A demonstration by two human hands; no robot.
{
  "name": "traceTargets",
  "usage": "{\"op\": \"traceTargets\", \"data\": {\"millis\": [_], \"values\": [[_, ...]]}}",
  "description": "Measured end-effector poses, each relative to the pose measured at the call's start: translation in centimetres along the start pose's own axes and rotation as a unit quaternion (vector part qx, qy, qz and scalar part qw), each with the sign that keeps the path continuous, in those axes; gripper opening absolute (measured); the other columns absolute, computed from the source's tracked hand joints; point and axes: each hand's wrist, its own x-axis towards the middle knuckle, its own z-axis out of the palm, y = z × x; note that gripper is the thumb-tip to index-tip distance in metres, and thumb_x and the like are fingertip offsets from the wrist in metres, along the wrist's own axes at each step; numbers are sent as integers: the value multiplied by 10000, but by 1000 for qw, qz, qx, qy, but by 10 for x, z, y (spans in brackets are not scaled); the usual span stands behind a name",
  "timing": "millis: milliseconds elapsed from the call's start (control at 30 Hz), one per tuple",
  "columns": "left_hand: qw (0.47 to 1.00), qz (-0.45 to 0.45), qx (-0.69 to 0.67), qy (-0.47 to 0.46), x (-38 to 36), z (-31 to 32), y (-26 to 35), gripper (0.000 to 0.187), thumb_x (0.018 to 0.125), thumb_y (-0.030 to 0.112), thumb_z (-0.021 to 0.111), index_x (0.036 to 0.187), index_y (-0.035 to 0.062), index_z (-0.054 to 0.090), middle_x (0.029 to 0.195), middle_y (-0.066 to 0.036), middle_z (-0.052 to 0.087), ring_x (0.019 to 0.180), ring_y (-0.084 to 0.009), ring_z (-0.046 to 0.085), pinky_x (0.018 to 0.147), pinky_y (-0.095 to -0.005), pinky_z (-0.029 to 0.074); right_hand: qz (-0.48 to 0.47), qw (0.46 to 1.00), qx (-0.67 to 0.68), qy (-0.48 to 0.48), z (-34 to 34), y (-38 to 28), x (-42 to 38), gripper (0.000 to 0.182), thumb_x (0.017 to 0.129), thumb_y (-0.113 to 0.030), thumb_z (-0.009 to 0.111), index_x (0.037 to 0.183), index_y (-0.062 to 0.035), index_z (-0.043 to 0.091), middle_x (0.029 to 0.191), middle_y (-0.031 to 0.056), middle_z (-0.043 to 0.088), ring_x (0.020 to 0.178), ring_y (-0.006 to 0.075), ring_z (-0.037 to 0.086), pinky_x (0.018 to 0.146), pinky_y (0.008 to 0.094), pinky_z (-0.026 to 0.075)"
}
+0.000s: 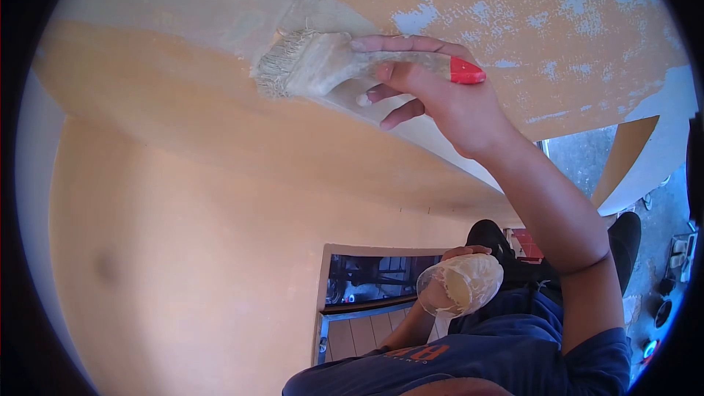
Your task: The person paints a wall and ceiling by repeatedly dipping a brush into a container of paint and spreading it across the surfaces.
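Observation:
My right hand [440,92] is raised at the upper middle, its fingers around the handle of a wide paintbrush [323,66]. The brush handle ends in a red tip, and its pale, splayed bristles lie against the painted surface [220,59] along an edge where peach and greyish white areas meet. Low down, near my body, my left hand [438,295] holds a clear plastic cup [480,282] smeared with cream paint. Some paint shows inside the cup, which looks tilted toward the camera. Part of the left hand is hidden behind the cup.
A peach wall [191,249] fills the left side. The upper right surface [506,15] is patchy peach and white. Below is a framed opening [381,279] with dark items behind it. Pans and other items [664,312] lie on the grey floor far below at right.

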Motion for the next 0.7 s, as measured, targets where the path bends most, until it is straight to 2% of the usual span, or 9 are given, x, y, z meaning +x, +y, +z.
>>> {"op": "traceTargets", "data": {"millis": [67, 167, 200, 267, 400, 500, 567, 667, 700], "values": [[994, 92, 27, -61, 0, 7, -3, 320, 863, 192, 569, 1170, 104, 547, 1233, -184, 492, 1020, -296, 582, 818, -363, 532, -2, 1000, -20, 8, 2, -2, -3, 278, 827, -167, 584, 1054, -15, 636, 932, 74, 639, 819, 144, 619, 640, 275, 551], [994, 5, -34, -108, 4, 7, 6, 334, 861, 201, 576, 1184, 127, 536, 1254, -179, 475, 1033, -306, 571, 827, -369, 527, -55, 998, -33, -1, 4, -8, 5, 275, 817, -168, 589, 1031, -4, 640, 920, 76, 642, 829, 147, 619, 649, 277, 552], [994, 1, -35, -104, 1, 11, 3, 334, 861, 201, 576, 1184, 127, 536, 1254, -179, 475, 1033, -306, 571, 827, -369, 527, -80, 997, -23, -5, 5, -10, 8, 269, 814, -161, 589, 1023, 0, 642, 922, 75, 646, 830, 142, 617, 651, 277, 552], [979, 167, 100, -64, -4, 22, -5, 339, 854, 209, 586, 1180, 125, 538, 1244, -188, 479, 1043, -301, 562, 831, -365, 522, -106, 994, -10, -2, 2, -9, 8, 264, 810, -154, 588, 1014, 4, 643, 924, 75, 649, 832, 137, 615, 653, 277, 552], [977, 169, 99, -86, -1, 18, -1, 356, 847, 208, 600, 1189, 133, 531, 1245, -200, 471, 1086, -299, 531, 849, -361, 509, -97, 994, 44, 1, -12, -3, -2, 240, 807, -136, 579, 976, 19, 647, 977, 73, 649, 832, 130, 616, 649, 281, 550], [997, 46, 22, -60, -6, 7, 1, 352, 844, 197, 604, 1184, 137, 534, 1220, -204, 492, 1086, -295, 533, 853, -361, 508, -107, 994, 24, 6, -8, -1, -1, 225, 808, -127, 577, 954, 28, 648, 1019, 84, 638, 837, 140, 618, 642, 287, 549], [989, 108, 89, 49, -10, 10, -5, 322, 851, 195, 592, 1165, 137, 550, 1177, -192, 531, 1029, -288, 571, 828, -365, 522, -115, 993, 6, -4, -8, -5, 1, 216, 809, -124, 577, 940, 32, 650, 1049, 93, 628, 844, 149, 619, 637, 290, 549], [980, 170, 105, 5, -6, 33, -1, 307, 853, 206, 593, 1149, 133, 563, 1173, -193, 537, 1005, -289, 584, 814, -366, 527, -146, 989, 27, -24, -13, -12, 4, 247, 824, -140, 561, 986, 32, 633, 1097, 104, 606, 884, 166, 622, 644, 291, 547], [979, 174, 104, 3, -4, 31, -1, 307, 853, 206, 593, 1149, 133, 563, 1173, -193, 537, 1005, -289, 584, 814, -366, 527, -155, 987, 47, -18, -18, -13, 1, 325, 850, -158, 513, 1112, 31, 557, 1107, 122, 601, 917, 185, 621, 654, 300, 548]]}}
